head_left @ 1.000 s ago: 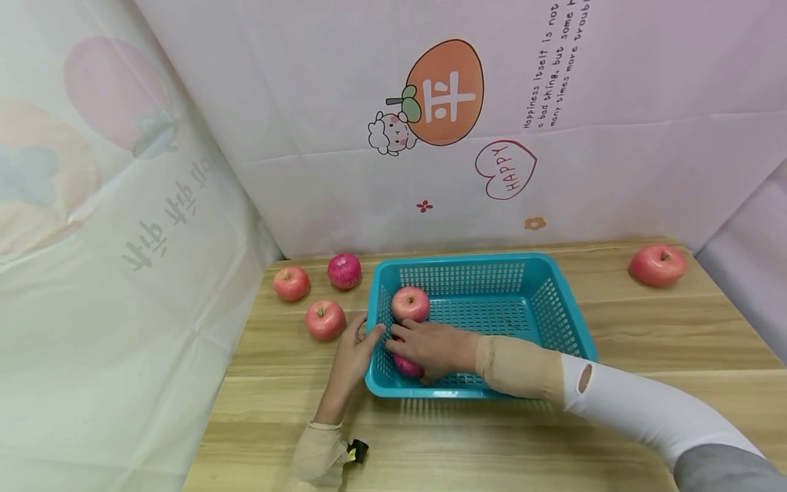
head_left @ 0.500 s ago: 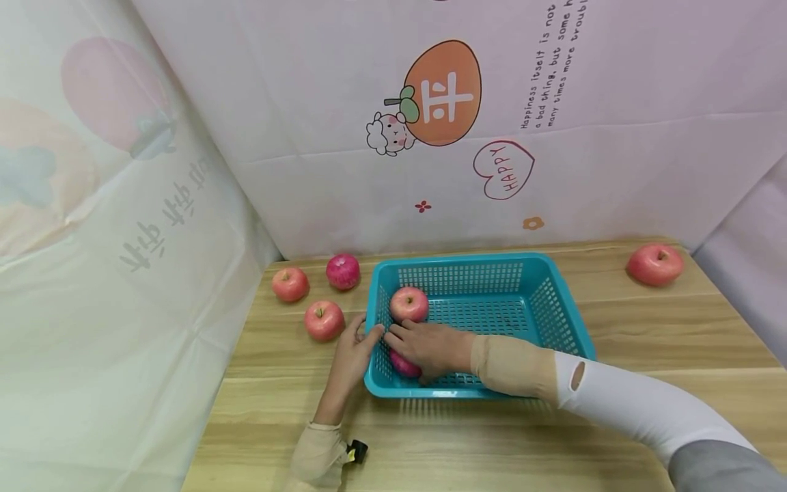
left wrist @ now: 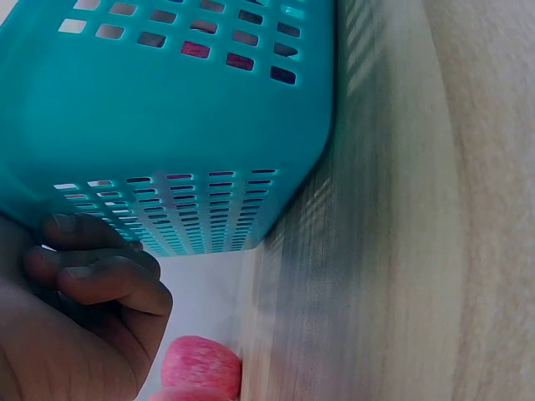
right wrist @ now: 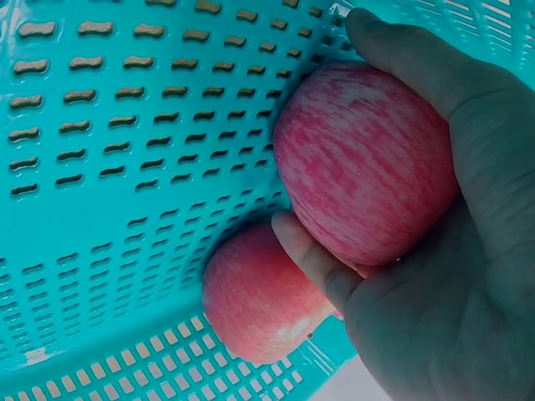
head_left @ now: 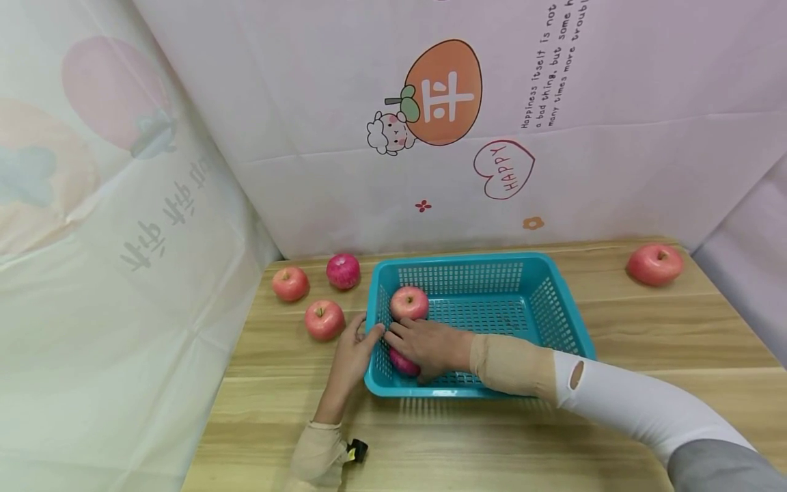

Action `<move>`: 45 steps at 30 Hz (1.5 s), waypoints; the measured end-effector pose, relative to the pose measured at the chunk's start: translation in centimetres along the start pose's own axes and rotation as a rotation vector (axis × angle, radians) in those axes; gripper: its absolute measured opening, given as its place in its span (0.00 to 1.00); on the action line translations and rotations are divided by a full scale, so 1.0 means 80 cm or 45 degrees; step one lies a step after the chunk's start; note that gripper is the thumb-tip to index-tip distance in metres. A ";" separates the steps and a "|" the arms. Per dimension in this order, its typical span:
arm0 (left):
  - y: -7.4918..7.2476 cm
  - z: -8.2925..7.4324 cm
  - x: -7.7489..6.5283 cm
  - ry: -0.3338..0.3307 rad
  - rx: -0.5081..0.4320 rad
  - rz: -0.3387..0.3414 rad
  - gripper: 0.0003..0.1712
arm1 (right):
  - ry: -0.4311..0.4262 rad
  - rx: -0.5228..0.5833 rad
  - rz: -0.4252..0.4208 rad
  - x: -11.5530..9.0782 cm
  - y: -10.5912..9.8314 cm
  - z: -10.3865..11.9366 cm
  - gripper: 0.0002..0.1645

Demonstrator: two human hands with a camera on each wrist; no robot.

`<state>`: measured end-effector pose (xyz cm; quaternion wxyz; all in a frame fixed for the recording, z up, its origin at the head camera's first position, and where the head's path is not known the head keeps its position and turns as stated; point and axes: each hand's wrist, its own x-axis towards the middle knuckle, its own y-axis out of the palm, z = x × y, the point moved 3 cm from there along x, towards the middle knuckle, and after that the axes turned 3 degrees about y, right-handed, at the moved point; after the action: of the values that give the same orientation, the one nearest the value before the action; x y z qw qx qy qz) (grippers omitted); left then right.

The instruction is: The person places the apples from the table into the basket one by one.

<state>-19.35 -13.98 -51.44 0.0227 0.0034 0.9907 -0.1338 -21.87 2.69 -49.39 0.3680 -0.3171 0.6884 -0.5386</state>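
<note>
Inside a teal plastic basket (head_left: 479,393), my right hand (head_left: 435,347) grips a pinkish-red apple (right wrist: 364,163) near the front left corner. Thumb and fingers curl round its sides in the right wrist view. Another apple (head_left: 409,303) sits behind it against the basket's left wall, and a fingertip lies between the two. My left hand (head_left: 352,357) holds the basket's left rim, thumb on top and the other fingers bent outside the wall. Those bent fingers (left wrist: 117,280) show beside the perforated wall in the left wrist view.
Left of the basket, three apples lie on the wooden table: one at the far left (head_left: 291,283), a darker one (head_left: 343,271) and a nearer one (head_left: 324,320). A larger apple (head_left: 655,264) lies at the back right. A printed white cloth (head_left: 344,198) hangs behind the table.
</note>
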 end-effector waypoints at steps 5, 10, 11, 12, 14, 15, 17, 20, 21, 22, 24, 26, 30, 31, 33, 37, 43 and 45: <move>0.000 0.001 0.001 0.005 0.000 0.000 0.28 | -0.003 -0.011 -0.011 -0.002 -0.002 0.000 0.65; 0.000 0.002 0.001 0.010 0.001 0.001 0.27 | 0.010 -0.028 -0.002 -0.005 -0.006 0.000 0.65; 0.000 0.003 0.001 0.013 -0.001 0.002 0.27 | 0.008 -0.039 -0.006 -0.006 -0.007 0.000 0.65; 0.000 0.003 0.001 0.017 -0.002 0.004 0.27 | 0.005 -0.052 -0.016 -0.007 -0.009 0.000 0.65; 0.000 0.003 0.001 0.022 -0.001 0.001 0.26 | -0.004 -0.068 -0.039 -0.011 -0.013 0.000 0.65; 0.000 0.003 0.001 0.023 0.002 -0.002 0.26 | -0.010 -0.068 -0.055 -0.013 -0.016 -0.001 0.65; 0.001 0.002 0.001 0.025 0.006 -0.006 0.26 | -0.019 -0.067 -0.081 -0.017 -0.020 -0.002 0.64; 0.001 0.001 0.000 0.022 0.013 -0.013 0.25 | -0.033 -0.035 -0.114 -0.025 -0.026 -0.005 0.61; 0.001 0.001 0.000 0.018 0.013 -0.015 0.25 | -0.038 -0.030 -0.124 -0.027 -0.028 -0.006 0.60; 0.001 0.001 0.000 0.016 0.010 -0.016 0.25 | -0.043 -0.024 -0.135 -0.030 -0.030 -0.007 0.60; 0.001 0.001 0.000 0.011 0.004 -0.018 0.25 | -0.049 0.007 -0.154 -0.035 -0.033 -0.009 0.59; 0.001 0.001 0.000 0.010 -0.004 -0.017 0.25 | -0.046 0.021 -0.163 -0.040 -0.037 -0.011 0.59; 0.001 0.003 0.001 0.022 -0.017 -0.022 0.23 | -0.029 0.013 -0.151 -0.048 -0.041 -0.018 0.59; 0.002 0.003 0.001 0.025 -0.020 -0.025 0.23 | -0.023 -0.001 -0.142 -0.050 -0.042 -0.019 0.59; 0.002 0.004 0.001 0.029 -0.022 -0.032 0.22 | -0.012 -0.005 -0.130 -0.054 -0.043 -0.023 0.59; 0.002 0.004 0.001 0.027 -0.025 -0.037 0.23 | 0.021 0.023 -0.111 -0.062 -0.046 -0.030 0.58; 0.003 0.006 0.001 0.021 -0.029 -0.045 0.24 | 0.047 0.027 -0.151 -0.072 -0.052 -0.042 0.45; 0.003 0.006 0.001 0.018 -0.030 -0.044 0.24 | 0.059 0.022 -0.169 -0.074 -0.054 -0.047 0.41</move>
<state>-19.44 -13.91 -51.97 0.0134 -0.0132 0.9923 -0.1224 -21.76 8.62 -43.66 0.3181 -0.3463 0.6695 -0.5750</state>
